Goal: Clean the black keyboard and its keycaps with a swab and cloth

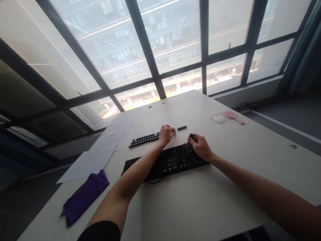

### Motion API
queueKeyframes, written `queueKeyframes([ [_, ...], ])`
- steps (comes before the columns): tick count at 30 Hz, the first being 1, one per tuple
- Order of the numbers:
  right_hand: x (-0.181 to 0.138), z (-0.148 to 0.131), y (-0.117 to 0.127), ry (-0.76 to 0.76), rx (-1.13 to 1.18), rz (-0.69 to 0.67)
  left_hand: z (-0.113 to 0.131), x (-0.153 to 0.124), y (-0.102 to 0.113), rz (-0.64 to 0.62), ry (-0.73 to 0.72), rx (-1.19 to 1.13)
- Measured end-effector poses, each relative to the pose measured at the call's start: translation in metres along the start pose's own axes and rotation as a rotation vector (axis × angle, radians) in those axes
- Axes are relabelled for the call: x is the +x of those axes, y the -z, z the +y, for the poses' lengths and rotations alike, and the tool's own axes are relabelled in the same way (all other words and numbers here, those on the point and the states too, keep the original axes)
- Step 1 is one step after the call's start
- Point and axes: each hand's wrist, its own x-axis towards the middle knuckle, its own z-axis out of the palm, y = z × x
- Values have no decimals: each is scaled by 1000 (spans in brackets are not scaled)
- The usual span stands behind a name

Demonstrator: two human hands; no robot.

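A black keyboard (pixel 173 162) lies on the white table in front of me, partly hidden by my left forearm. Beyond it, loose black keycaps (pixel 145 139) are laid out in rows, and a short separate row of keycaps (pixel 182 128) sits to the right. My left hand (pixel 166 134) is at the right end of the larger group, fingers closed on a keycap (pixel 173 131). Over the keyboard's far right part, my right hand (pixel 199 145) grips a keycap puller (pixel 192 135) with a dark handle and thin wires. Its lower end is hard to make out.
A purple cloth (pixel 85 197) lies at the left, near several sheets of white paper (pixel 92 157). Farther right, a pink hairbrush (pixel 232 116) rests partly on a clear plastic bag (pixel 218 117). Large windows (pixel 175 36) stand behind the table (pixel 225 197).
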Motion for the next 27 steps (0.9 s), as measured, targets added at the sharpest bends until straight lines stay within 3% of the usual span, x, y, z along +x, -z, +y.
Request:
queueKeyframes([
  [5, 12, 0, 18, 55, -60, 33, 22, -13, 14, 62, -9, -93],
  [9, 17, 3, 29, 113, -176, -115, 59, -42, 22, 13, -138, -249],
  [13, 15, 4, 28, 134, -269, -231, 83, -73, 19, -28, -160, -361],
  [23, 8, -5, 30, 185, -490, -408, 84, -85, 15, -22, -91, -485],
  [27, 2, -11, 29, 295, -594, -433, 81, -90, 17, -24, -98, -457],
])
